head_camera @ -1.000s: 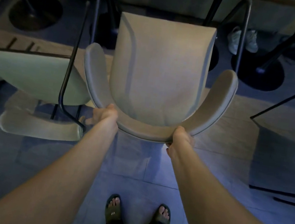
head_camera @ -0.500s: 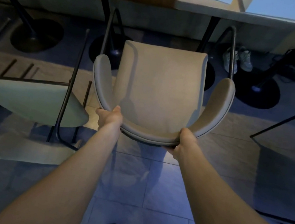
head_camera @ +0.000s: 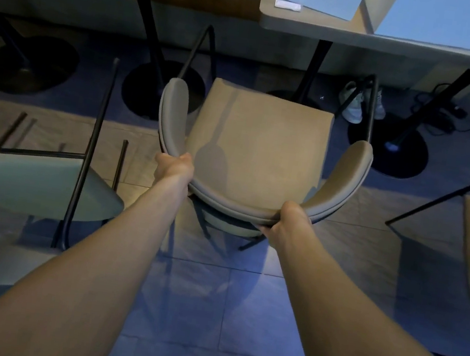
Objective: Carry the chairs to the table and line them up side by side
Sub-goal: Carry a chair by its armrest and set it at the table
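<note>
Left hand [head_camera: 173, 166] and right hand [head_camera: 289, 220] both clamp the curved backrest of the beige chair [head_camera: 257, 148], facing the worktop [head_camera: 318, 28]; another chair [head_camera: 31, 179] lies tipped at left.

a café: pedestal tables [head_camera: 310, 22], matching padded chairs [head_camera: 255, 150], tiled floor [head_camera: 209, 310]

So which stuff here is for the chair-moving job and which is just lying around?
For the job:
- chair, gripped at its curved back by the left hand and right hand
- second chair on the left
- table ahead

Just lying about:
- pair of shoes under the table
- cables on the floor
</note>
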`<state>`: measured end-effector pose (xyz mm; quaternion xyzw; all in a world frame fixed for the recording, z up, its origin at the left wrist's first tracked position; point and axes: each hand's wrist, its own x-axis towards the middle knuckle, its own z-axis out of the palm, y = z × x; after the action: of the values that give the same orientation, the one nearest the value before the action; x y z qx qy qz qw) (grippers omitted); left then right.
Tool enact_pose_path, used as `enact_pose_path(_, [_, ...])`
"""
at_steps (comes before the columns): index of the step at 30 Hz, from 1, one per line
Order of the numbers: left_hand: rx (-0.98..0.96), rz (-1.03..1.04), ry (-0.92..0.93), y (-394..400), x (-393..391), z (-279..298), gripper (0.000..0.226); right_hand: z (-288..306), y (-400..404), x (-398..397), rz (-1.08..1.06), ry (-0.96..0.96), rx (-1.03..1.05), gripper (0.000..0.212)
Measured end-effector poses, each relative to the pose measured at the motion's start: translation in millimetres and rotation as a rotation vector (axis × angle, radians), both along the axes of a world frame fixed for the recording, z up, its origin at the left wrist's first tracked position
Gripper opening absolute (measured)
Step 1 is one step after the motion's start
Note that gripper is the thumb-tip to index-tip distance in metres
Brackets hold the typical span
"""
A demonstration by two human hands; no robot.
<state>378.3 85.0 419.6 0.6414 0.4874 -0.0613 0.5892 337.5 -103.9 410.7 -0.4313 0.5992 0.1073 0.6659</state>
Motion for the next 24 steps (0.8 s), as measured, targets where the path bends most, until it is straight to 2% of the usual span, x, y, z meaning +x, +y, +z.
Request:
enact_pose_path(5, [-0.027,0.029,0.005,-19.1,14.1,5.4,0.046,10.6,-20.9,31.9,0.200,0.026,-0.085,0.039])
enact_pose_path(9, [0.024,0.065,0.047,-8.9,29.4,1.4,0.050,13.4,-12.0,52.9,0.311,0.029,-0.096,0.038])
enact_pose_path(14, [0.042,0.047,0.098,6.5,37.8,-4.9,0.048,13.6,3.3,60.3,0.309,0.062,-0.111,0.038])
enact_pose_path(18, [0.078,0.023,0.102,6.3,42.3,-0.7,0.057,13.7,2.7,62.6,0.282,0.082,-0.104,0.039])
enact_pose_path(24, [0.096,-0.010,0.110,6.3,40.1,2.6,0.046,16.0,1.6,61.8,0.273,0.101,-0.122,0.038])
